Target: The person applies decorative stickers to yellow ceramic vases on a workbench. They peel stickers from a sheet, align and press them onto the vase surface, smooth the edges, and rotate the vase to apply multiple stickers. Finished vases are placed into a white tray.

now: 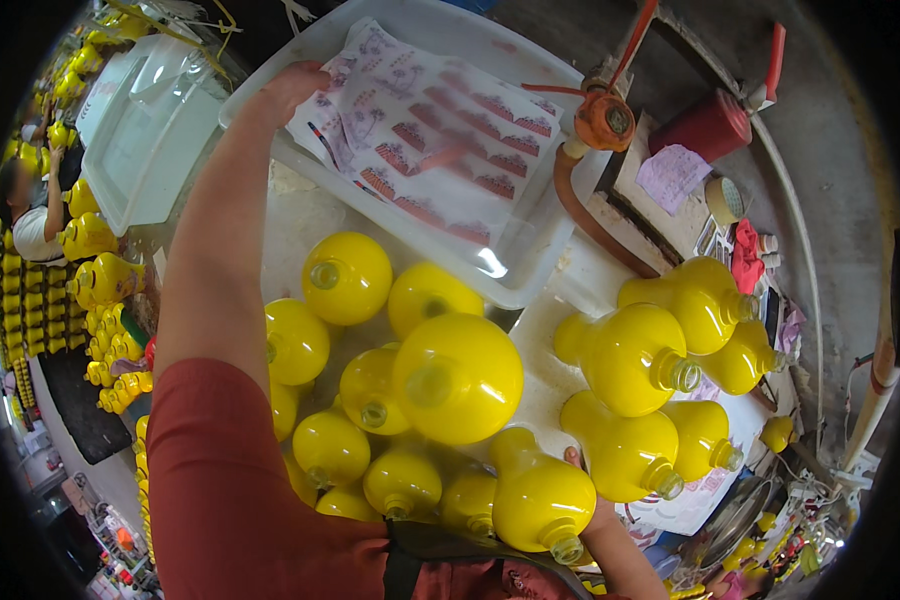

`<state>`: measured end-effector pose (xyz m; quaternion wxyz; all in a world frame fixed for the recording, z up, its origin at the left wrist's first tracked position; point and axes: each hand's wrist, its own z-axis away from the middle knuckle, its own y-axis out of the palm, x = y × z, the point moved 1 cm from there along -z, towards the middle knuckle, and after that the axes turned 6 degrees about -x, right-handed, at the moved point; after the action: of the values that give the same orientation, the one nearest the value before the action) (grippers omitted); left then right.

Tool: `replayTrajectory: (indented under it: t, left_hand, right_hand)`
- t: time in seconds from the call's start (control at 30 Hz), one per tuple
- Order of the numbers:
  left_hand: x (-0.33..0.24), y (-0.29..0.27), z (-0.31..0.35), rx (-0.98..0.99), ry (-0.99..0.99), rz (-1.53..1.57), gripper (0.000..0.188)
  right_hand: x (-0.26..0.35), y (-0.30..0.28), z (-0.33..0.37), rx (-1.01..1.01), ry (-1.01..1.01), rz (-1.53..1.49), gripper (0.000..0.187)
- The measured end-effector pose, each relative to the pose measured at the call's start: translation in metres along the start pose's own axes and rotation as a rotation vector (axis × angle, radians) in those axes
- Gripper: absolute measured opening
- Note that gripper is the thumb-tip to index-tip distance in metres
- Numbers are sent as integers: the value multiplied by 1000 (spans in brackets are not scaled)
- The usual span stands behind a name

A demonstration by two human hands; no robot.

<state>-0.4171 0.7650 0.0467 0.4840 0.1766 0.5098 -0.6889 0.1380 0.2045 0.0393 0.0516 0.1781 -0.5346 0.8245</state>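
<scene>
My left hand (292,92) reaches to the far left edge of a printed sheet (440,150) and pinches its corner. Rows of red and purple designs cover this white sheet, which lies in a translucent plastic tub (515,285). Low in the view, my right hand (598,512) is wrapped round a glossy yellow gourd-shaped bottle (542,500). That bottle lies tilted, its clear glass mouth toward me; it hides most of the fingers, though the thumb tip shows. Beside it, a large round yellow bottle (458,380) stands among several others.
More yellow bottles (635,360) lie on their sides at the right. Beyond them are an orange valve with a hose (605,120), a red can (705,125) and a tape roll (725,200). Another clear tub (150,140) stands at left, near a person (35,215) among stacked bottles.
</scene>
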Motion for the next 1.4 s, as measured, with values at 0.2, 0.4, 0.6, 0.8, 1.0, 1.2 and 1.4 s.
replayTrajectory:
  t: [0.2, 0.4, 0.6, 0.8, 1.0, 1.2, 1.4]
  left_hand:
    - [4, -2, -3, -7, -12, 26, 68]
    - [7, -5, -11, -14, -30, 48, 70]
    - [-5, -2, 16, -65, -42, 177, 74]
    - [-9, -1, 28, -146, -72, 238, 77]
    - [-11, -3, 39, -98, -49, 465, 64]
    - [-11, -11, 43, -133, -15, 634, 53]
    - [-18, -16, 72, -257, 49, 652, 42]
  right_hand:
    - [-3, 1, 1, 5, 0, 7, 41]
    - [-5, 2, 2, 5, -7, 14, 42]
    - [-8, 2, 4, 4, -12, 26, 43]
    - [-17, 13, 4, -14, -19, 81, 44]
    - [-19, 17, 6, -12, -30, 31, 48]
    - [-3, -8, 0, -80, -186, 229, 54]
    - [9, -23, -6, -120, -198, 195, 55]
